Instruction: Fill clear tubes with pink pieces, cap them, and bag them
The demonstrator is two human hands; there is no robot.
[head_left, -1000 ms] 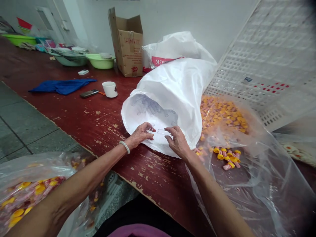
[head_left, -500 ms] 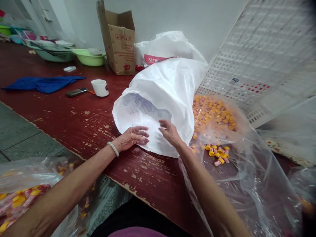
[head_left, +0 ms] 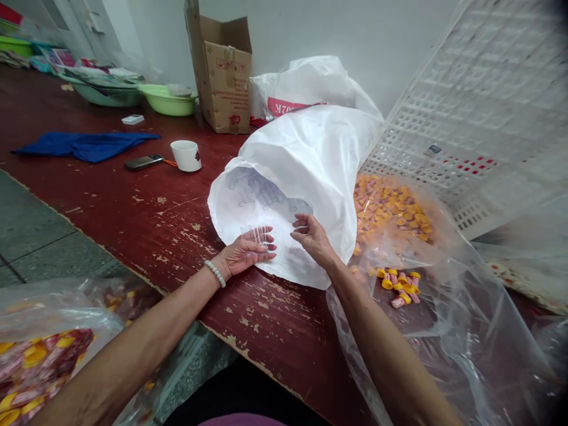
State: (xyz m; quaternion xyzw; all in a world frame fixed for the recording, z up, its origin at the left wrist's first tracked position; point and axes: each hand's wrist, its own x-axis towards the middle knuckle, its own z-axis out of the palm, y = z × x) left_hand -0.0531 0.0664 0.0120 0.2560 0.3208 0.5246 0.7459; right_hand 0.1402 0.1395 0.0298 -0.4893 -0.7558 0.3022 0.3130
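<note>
A white woven sack (head_left: 310, 142) lies on its side with its mouth facing me. Several clear plastic tubes (head_left: 267, 198) rest inside it. At the lower left of the mouth, my left hand (head_left: 248, 253), wearing a pale bead bracelet (head_left: 215, 273), is turned partly palm up. A few clear tubes (head_left: 255, 234) lie across its curled fingers. My right hand (head_left: 313, 238) is in front of the opening on the right, fingers bent and thumb slightly apart. I see nothing between them.
Beside the sack, a clear plastic bag (head_left: 444, 307) holds many yellow-capped tubes (head_left: 394, 207). A white plastic crate (head_left: 448, 118) leans behind it. A white cup (head_left: 186, 156), phone (head_left: 144, 162), blue cloth (head_left: 86, 145) and carton (head_left: 226, 86) occupy the red table (head_left: 168, 219). Another filled bag (head_left: 39, 367) is lower left.
My left hand has turned its palm upward, and clear tubes now show in its fingers. My right hand's fingers have bent a little more. The whole view has shifted slightly.
</note>
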